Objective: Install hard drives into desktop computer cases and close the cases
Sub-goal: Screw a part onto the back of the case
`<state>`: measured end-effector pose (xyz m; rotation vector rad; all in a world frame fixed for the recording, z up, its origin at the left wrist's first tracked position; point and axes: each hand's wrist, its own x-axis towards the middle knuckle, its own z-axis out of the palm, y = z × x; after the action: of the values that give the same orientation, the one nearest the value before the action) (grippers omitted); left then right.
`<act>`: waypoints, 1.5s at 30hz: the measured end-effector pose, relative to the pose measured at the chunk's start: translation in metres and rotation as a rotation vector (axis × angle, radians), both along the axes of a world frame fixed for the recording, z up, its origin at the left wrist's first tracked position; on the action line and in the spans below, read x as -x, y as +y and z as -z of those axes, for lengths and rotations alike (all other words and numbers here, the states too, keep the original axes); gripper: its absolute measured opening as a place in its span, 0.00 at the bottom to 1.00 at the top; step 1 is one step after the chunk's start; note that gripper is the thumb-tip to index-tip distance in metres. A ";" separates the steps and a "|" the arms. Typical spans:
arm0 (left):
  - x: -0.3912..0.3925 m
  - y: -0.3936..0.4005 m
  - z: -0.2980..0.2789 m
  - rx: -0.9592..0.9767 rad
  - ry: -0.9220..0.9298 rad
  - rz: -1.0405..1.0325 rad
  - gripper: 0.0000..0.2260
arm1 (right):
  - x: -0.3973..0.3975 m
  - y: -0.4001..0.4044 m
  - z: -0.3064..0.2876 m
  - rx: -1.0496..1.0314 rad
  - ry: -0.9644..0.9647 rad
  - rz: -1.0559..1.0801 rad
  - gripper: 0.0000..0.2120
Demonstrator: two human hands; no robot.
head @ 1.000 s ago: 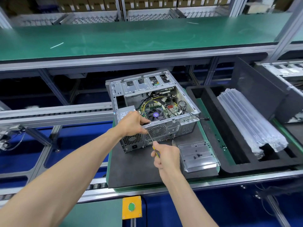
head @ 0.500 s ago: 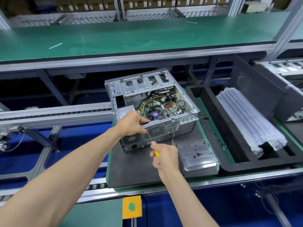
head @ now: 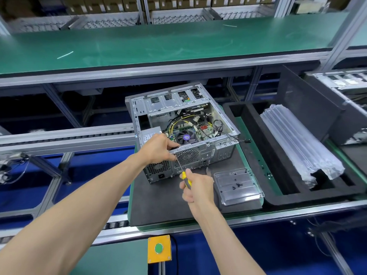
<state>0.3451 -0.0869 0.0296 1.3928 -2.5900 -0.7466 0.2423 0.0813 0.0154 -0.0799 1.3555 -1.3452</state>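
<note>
open computer case (head: pixel 184 124), hands, left (head: pixel 158 148), right (head: pixel 196 187) gripping screwdriver (head: pixel 183 172)

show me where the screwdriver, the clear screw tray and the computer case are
screwdriver (head: pixel 185 178): head view, on its yellow handle.
clear screw tray (head: pixel 238 185): head view, on its middle.
computer case (head: pixel 187 156): head view, on its rear fan grille.

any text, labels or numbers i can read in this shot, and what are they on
No text is legible.
Clear plastic tray: embossed mark near its far edge, too blurred to read.
Power supply label in the computer case: print too small.
Cardboard boxes on the far shelf: white labels, too blurred.
Yellow button box: no lettering visible.
</note>
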 end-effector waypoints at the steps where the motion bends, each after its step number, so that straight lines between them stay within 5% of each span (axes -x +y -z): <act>1: 0.000 0.001 -0.001 0.006 -0.002 0.006 0.23 | 0.000 0.002 0.000 0.016 0.185 -0.064 0.15; 5: -0.001 0.006 -0.004 0.034 -0.002 0.031 0.22 | 0.003 0.009 0.006 0.117 1.507 -0.307 0.09; 7: 0.000 0.008 -0.005 0.051 -0.006 0.044 0.21 | 0.001 0.007 0.004 0.127 1.786 -0.365 0.08; 12: 0.002 0.009 -0.006 0.114 -0.048 0.034 0.20 | 0.006 -0.002 -0.003 0.019 1.178 -0.308 0.11; 17: -0.004 0.014 -0.012 0.058 0.031 -0.011 0.19 | 0.021 0.009 -0.004 0.041 1.161 -0.361 0.12; 21: -0.012 0.041 -0.007 -0.048 0.728 -0.429 0.05 | 0.044 0.024 0.001 0.132 1.075 -0.314 0.08; 25: 0.003 0.093 0.017 -0.838 1.564 -0.816 0.20 | 0.049 0.030 -0.002 0.183 1.049 -0.346 0.03; 28: 0.011 0.121 0.031 -1.213 1.849 -0.869 0.23 | 0.042 0.034 0.001 0.217 1.134 -0.370 0.07; 36: 0.029 0.143 0.040 -1.310 1.753 -0.666 0.32 | 0.026 0.040 0.020 0.365 1.239 -0.484 0.10; 41: 0.033 0.144 0.033 -1.296 1.690 -0.670 0.32 | 0.030 0.038 0.022 0.257 1.339 -0.588 0.11; 45: 0.031 0.145 0.034 -1.282 1.716 -0.704 0.27 | 0.034 0.036 0.017 0.220 1.160 -0.501 0.16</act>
<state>0.3138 0.0578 -0.0040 0.7335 -0.1823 -2.0913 0.2083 0.1169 -0.0018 -1.4287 1.9022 -0.9827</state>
